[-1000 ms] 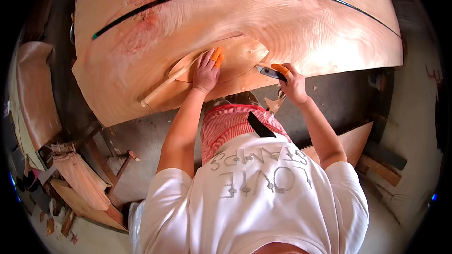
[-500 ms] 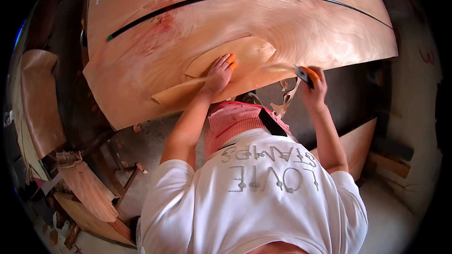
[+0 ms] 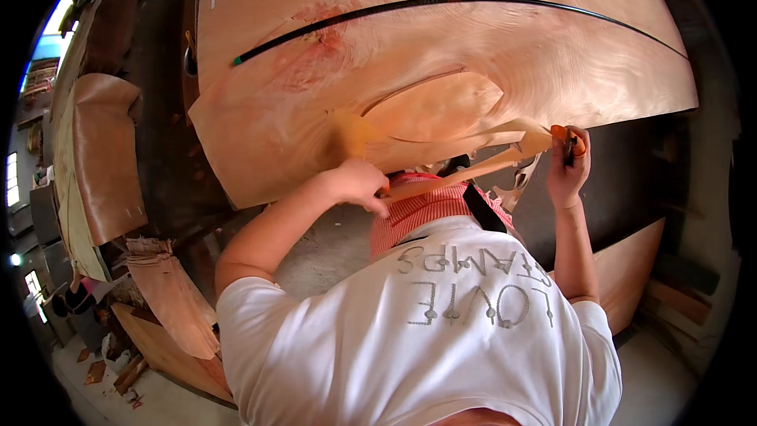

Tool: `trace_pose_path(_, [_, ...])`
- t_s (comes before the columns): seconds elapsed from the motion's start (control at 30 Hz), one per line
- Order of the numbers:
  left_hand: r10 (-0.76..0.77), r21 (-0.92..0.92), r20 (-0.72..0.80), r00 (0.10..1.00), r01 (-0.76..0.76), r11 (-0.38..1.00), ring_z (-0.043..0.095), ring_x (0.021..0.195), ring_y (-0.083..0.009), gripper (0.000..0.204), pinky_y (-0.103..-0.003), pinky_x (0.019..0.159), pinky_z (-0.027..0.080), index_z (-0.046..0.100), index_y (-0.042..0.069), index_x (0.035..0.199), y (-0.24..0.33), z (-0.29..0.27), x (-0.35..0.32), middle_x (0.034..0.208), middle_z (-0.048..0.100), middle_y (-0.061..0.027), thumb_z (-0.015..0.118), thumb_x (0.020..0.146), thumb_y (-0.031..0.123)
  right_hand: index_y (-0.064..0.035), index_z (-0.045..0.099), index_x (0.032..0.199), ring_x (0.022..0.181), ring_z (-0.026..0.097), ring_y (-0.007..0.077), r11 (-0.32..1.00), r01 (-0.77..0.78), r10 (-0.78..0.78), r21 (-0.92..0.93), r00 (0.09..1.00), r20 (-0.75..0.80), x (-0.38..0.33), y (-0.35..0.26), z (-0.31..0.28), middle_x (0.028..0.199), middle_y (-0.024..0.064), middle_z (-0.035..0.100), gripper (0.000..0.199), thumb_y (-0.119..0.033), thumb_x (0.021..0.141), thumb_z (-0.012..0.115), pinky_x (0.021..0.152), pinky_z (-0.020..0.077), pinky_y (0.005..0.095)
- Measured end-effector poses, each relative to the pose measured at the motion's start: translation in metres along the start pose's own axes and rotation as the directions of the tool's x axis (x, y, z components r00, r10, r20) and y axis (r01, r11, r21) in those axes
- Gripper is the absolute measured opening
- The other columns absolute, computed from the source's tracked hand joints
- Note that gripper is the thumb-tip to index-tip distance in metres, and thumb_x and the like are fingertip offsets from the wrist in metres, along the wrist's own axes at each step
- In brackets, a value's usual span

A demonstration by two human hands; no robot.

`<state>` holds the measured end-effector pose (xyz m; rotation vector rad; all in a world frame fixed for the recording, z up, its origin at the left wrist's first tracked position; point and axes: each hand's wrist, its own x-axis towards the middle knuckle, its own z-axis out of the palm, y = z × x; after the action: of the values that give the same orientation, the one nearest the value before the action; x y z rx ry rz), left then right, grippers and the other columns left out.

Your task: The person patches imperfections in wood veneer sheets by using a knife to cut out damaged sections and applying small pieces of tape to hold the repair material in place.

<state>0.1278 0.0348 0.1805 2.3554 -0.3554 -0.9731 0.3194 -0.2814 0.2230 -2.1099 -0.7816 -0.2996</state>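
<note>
A large thin wood veneer sheet lies in front of me, with a loose pointed veneer piece on its near part. My left hand is closed on the end of a narrow veneer strip, just off the sheet's near edge. Toward my right hand the strip rises and bends. That hand is closed around a small dark knife, mostly hidden by the fingers, and the strip's far end meets it; whether it also pinches the strip I cannot tell. Orange finger covers show on both hands.
A long thin black rod with a green tip lies across the sheet. Rolled brown veneer and stacked veneer scraps stand at the left. Ragged offcuts hang below the near edge. A board leans at the right.
My left hand has left the sheet, moving toward me with the strip, which has lifted and bent. My right hand has shifted right with the knife turned. The whole view has also shifted.
</note>
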Motion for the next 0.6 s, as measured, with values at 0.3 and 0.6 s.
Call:
trace_pose_path(0.3, [-0.195,0.130,-0.099,0.976,0.207,0.970,0.060,0.073,-0.0305,0.015,-0.040,0.067,0.047,0.065,0.005,0.075,-0.018,-0.132,-0.056,0.071,0.060,-0.0152,0.066,0.068,0.018,-0.0033,0.047,0.122,0.061,0.041,0.0001,0.880,-0.211,0.267,0.425,0.961,-0.076,0.000,0.001,0.015,0.109,0.0009,0.053,0.042,0.008,0.082,0.054,0.054,0.0332,0.0147])
trace_pose_path(0.6, [-0.133,0.394,-0.838,0.530,0.755,0.523,0.062,0.084,-0.0261,0.019,-0.039,0.074,0.047,0.063,0.009,0.097,-0.097,-0.314,-0.032,0.086,0.065,-0.0102,0.059,0.080,0.018,-0.0149,0.058,0.116,0.090,0.061,0.0305,0.921,-0.357,0.388,-0.154,0.806,0.448,-0.044,0.103,0.130,0.099,0.0127,0.063,0.030,-0.015,0.087,0.050,0.076,0.0474,0.0375])
